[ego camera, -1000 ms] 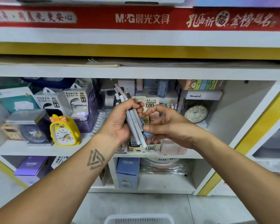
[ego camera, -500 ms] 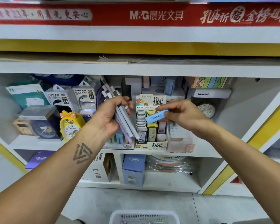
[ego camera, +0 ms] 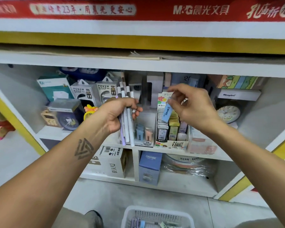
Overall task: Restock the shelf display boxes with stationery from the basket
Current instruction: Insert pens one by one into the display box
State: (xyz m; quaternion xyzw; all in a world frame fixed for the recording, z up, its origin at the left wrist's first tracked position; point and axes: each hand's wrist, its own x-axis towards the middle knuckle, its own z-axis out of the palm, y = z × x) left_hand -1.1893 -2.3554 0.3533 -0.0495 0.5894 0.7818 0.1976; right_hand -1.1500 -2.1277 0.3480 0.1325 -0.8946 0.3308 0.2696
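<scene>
Pens stand bunched in the left hand's grip; the right hand pinches a blue lead case above the display box at the shelf's front edge.

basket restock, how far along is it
Partly done. The lead-refill display box on the shelf already holds rows of cases. In hand: the right hand pinches a blue case above that box, and the left hand grips a bundle of pens, not yet shelved. Left: the white basket on the floor still has items in it.
</scene>
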